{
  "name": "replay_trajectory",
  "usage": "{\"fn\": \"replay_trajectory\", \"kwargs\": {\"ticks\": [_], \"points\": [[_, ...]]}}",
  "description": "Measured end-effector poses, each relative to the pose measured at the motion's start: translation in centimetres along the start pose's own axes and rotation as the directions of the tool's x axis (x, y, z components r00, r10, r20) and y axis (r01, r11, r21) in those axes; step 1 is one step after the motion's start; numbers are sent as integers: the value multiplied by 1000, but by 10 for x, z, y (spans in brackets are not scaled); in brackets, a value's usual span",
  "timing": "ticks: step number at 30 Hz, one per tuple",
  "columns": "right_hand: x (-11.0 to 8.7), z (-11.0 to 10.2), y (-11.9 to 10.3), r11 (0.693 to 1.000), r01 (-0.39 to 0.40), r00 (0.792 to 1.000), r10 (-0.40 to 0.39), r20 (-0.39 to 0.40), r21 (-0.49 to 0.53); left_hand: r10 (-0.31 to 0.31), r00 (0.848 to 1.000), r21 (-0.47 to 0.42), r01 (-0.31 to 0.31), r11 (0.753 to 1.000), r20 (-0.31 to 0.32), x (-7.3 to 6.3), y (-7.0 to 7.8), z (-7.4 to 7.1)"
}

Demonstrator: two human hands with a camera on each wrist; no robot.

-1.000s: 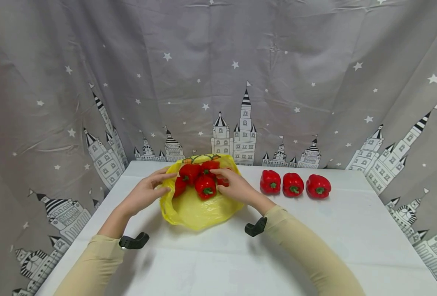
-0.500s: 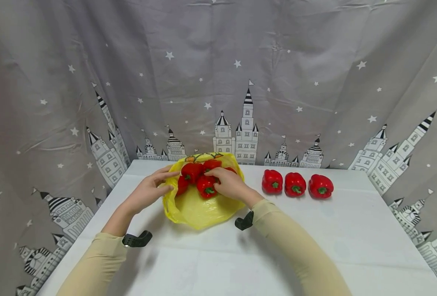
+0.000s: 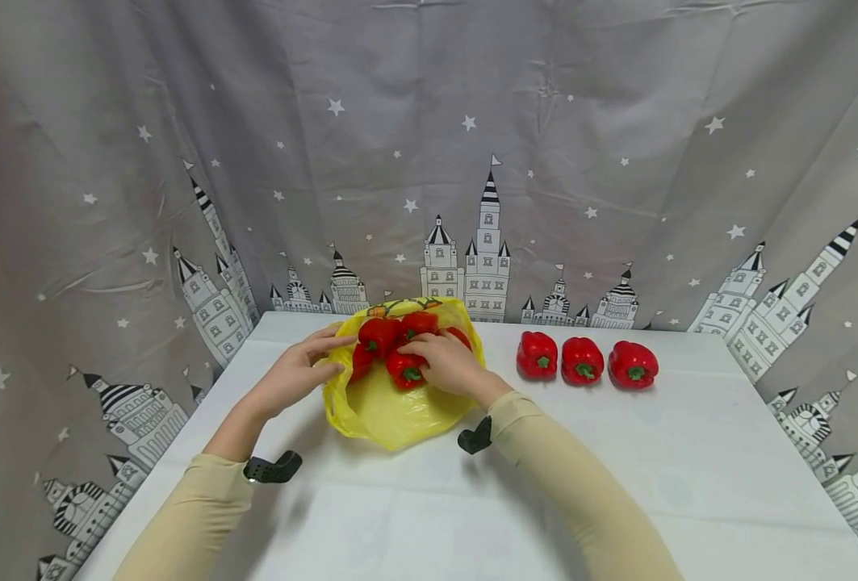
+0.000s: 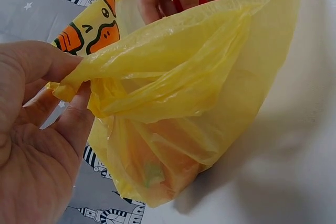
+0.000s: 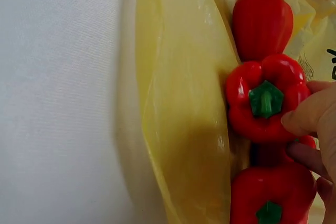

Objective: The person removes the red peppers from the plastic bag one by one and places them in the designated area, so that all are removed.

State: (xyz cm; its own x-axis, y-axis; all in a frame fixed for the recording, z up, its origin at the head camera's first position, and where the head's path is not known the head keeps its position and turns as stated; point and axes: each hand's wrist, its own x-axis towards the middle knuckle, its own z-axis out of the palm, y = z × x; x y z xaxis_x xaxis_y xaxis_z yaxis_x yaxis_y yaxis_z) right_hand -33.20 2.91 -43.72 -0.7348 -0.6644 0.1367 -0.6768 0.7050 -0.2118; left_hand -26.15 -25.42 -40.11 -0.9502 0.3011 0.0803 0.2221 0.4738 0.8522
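A yellow plastic bag [image 3: 399, 424] lies on its side on the white table, mouth toward me, with several red bell peppers inside. My left hand [image 3: 294, 375] holds the bag's left rim, its edge pinched between the fingers [image 4: 73, 116] in the left wrist view. Reaching into the mouth, my right hand [image 3: 452, 367] grips the front bell pepper [image 5: 265, 100], thumb against its stem side. Another bell pepper [image 3: 379, 335] rests just left of it, and one more [image 3: 420, 323] sits behind. Part of the pile is hidden by my right hand.
Three more bell peppers stand in a row right of the bag: a near one [image 3: 537, 355], a middle one [image 3: 583, 361] and an outer one [image 3: 633, 365]. Behind the table [image 3: 414, 516] hangs a grey curtain [image 3: 370, 145] printed with castles and stars.
My right hand has moved left and closed over the front bell pepper. My left hand keeps its hold on the bag rim. The head view has shifted slightly.
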Motion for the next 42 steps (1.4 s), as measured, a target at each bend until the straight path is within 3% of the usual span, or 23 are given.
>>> {"fn": "replay_trajectory", "kwargs": {"ticks": [6, 19, 22, 29, 42], "points": [[-5, 1, -4, 999, 42, 999, -42, 19, 14, 15, 1000, 12, -15, 1000, -5, 1, -2, 0], [-20, 12, -22, 977, 14, 998, -27, 55, 214, 0, 1000, 10, 0, 1000, -6, 1, -4, 2], [-20, 17, -22, 951, -30, 998, 13, 58, 309, 2, 1000, 10, -2, 1000, -5, 1, -4, 2], [-17, 28, -24, 849, -138, 989, 92, 114, 509, 34, 999, -14, -34, 999, 4, -1, -6, 2], [-8, 38, -27, 705, -230, 973, 174, 151, 671, 33, 999, -16, -33, 999, 9, -2, -7, 2]]}}
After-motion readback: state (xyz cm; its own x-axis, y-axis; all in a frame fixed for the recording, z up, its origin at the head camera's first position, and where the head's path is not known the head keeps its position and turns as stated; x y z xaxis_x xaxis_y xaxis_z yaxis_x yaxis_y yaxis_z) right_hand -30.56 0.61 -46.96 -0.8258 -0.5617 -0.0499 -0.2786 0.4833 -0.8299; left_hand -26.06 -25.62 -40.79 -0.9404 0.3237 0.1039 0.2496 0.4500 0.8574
